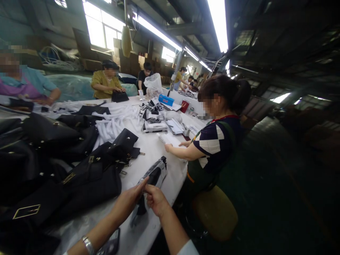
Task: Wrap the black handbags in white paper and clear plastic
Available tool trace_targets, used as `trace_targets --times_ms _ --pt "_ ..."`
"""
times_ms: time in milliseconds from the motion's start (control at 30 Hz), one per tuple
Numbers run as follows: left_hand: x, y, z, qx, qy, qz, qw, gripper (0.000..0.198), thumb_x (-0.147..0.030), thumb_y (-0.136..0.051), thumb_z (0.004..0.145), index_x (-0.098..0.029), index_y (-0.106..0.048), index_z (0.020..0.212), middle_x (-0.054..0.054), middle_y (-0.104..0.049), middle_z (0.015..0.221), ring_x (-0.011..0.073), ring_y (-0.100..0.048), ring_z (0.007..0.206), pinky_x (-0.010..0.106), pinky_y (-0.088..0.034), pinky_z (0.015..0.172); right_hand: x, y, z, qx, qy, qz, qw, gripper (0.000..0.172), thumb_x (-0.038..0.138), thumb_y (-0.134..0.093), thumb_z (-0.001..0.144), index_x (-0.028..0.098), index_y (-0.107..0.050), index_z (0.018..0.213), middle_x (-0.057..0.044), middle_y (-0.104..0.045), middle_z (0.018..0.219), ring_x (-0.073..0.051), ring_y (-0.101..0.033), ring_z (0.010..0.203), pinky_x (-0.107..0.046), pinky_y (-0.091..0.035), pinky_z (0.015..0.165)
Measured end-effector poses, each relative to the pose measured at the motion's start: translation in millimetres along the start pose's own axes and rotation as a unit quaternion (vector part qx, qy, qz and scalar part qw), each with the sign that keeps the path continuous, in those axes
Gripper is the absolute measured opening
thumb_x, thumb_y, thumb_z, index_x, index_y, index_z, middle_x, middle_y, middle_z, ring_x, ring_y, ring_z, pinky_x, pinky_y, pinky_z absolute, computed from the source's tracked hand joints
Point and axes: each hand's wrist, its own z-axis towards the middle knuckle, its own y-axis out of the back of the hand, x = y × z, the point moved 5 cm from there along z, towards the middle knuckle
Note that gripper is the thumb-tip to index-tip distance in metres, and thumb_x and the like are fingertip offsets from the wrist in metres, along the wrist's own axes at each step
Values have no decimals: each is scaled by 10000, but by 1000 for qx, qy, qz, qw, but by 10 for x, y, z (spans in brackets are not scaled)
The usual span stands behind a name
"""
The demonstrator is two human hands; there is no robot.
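My left hand [135, 194] reaches forward with its fingers stretched out, lying against a black item in clear plastic [156, 173] on the white table. My right hand [156, 199] is closed with thumb and forefinger pinched together, its tip meeting the left fingertips. What the pinch holds, if anything, is too small to make out. The black item lies lengthwise under and ahead of both hands, and its kind is partly hidden by the wrap. Left of my hands lie black bags [92, 179] with gold-coloured buckles and metal clasps.
The white table [140, 148] bears white rolls [117, 122], several wrapped packets [154, 125] and a blue box [166, 100]. A dark phone-like object [111, 244] lies by my left forearm. At right a co-worker [212, 141] handles white sheets beside a stool [216, 212]. Other people work farther back.
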Motion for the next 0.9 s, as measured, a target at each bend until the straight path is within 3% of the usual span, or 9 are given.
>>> trace_targets --times_ms 133,267,333,433,533,633,700,800,900 --pt "-36 46 -40 -10 10 -7 1000 704 -164 -448 865 -370 -295 1521 25 -697 1215 230 -692 1013 322 -505 869 1 40 61 -44 10 32 998 347 338 -837 602 149 -683 849 62 -498 616 -8 -267 419 -135 -129 376" --pt "74 137 -129 -67 72 -15 995 669 -315 -551 877 -326 -338 1511 12 -762 1000 247 -721 938 290 -518 804 -49 177 61 -102 62 33 992 357 429 -794 645 162 -673 849 51 -531 637 -10 -313 434 -132 -179 393" --pt "172 195 -187 -111 114 -23 987 703 -418 -620 838 -263 -398 1487 22 -763 953 263 -722 915 290 -525 784 -103 243 43 -113 86 4 990 394 461 -808 633 152 -687 845 47 -527 607 -22 -355 449 -138 -226 410" --pt "280 280 -269 -166 161 -53 972 752 -537 -676 762 -179 -507 1402 58 -737 1094 274 -692 1008 286 -524 829 -182 309 32 -115 127 -67 983 440 479 -829 616 130 -722 863 38 -536 567 -44 -406 466 -159 -295 441" --pt "281 369 -349 -198 185 -83 959 771 -591 -688 728 -169 -546 1358 58 -732 1077 252 -698 928 279 -533 791 -249 337 61 -105 171 -148 969 435 460 -799 664 130 -745 942 6 -608 602 -80 -487 488 -199 -389 492" --pt "212 475 -466 -221 200 -101 949 792 -619 -700 706 -179 -557 1348 52 -736 1013 237 -700 842 279 -541 741 -289 346 82 -95 220 -231 943 343 357 -750 714 157 -753 993 -62 -712 853 -128 -584 580 -270 -492 596" --pt "172 532 -564 -226 212 -116 944 784 -610 -714 702 -177 -569 1339 55 -744 976 241 -705 821 285 -550 722 -299 332 68 -90 254 -281 921 371 263 -727 707 186 -741 1070 -91 -693 1102 -153 -625 661 -312 -534 670" --pt "131 563 -681 -216 226 -151 938 765 -564 -753 695 -172 -585 1330 50 -752 893 240 -707 771 288 -561 675 -304 258 15 -80 291 -336 892 631 157 -747 639 246 -656 1257 -93 -584 1336 -206 -665 816 -390 -555 836" --pt "52 541 -687 -194 215 -172 942 744 -538 -778 681 -165 -610 1303 49 -752 891 222 -689 722 277 -552 631 -296 121 -49 -83 339 -406 845 810 153 -811 601 287 -567 1361 -74 -513 1433 -307 -550 1214 -473 -396 1110"
